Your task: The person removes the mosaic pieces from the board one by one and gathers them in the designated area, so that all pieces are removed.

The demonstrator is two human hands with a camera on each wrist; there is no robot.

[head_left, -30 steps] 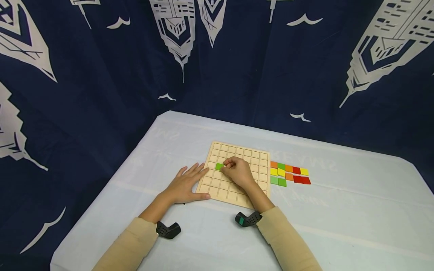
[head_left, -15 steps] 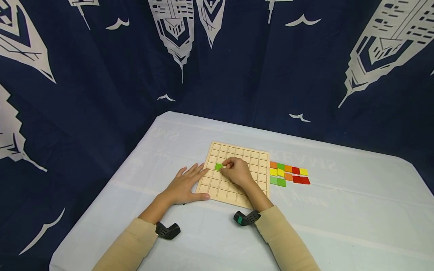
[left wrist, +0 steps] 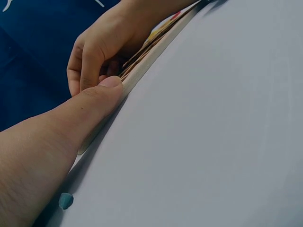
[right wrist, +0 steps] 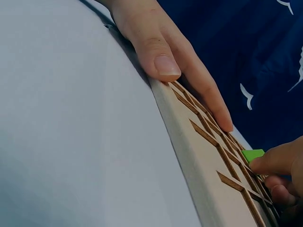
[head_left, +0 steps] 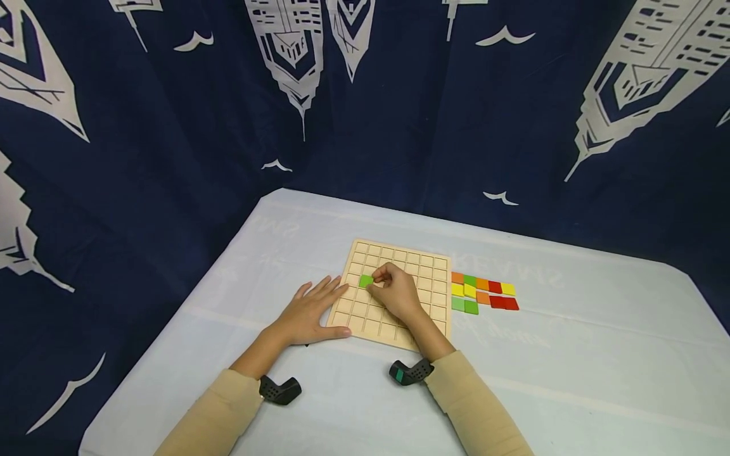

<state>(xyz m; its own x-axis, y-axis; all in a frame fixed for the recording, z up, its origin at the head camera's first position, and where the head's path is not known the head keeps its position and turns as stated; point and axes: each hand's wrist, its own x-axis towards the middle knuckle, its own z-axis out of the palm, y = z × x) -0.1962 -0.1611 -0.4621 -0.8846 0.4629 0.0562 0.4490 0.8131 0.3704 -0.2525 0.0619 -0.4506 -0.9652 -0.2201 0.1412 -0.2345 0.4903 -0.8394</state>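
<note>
A square wooden grid board (head_left: 376,328) lies on the table. My left hand (head_left: 310,313) is spread flat at its left side, with the thumb on the near corner and fingertips along the left edge. Over the board's middle, my right hand (head_left: 396,292) pinches one edge of a green square tile (head_left: 365,281) between thumb and fingers. The right wrist view shows this green tile (right wrist: 253,154) at the thumb tip, standing up a little from the grid lines. In the left wrist view the left thumb (left wrist: 102,97) presses the board's rim, and the tile is hidden.
Right of the board lie several loose square tiles in rows: orange, yellow tiles (head_left: 470,291), green, and red tiles (head_left: 504,303). A white cloth covers the table (head_left: 570,367). Behind it hangs a dark blue curtain (head_left: 399,145) with white prints.
The head view has shifted slightly, so everything sits a little further left. Both hands keep nearly the same places on the board, the right still at the green tile.
</note>
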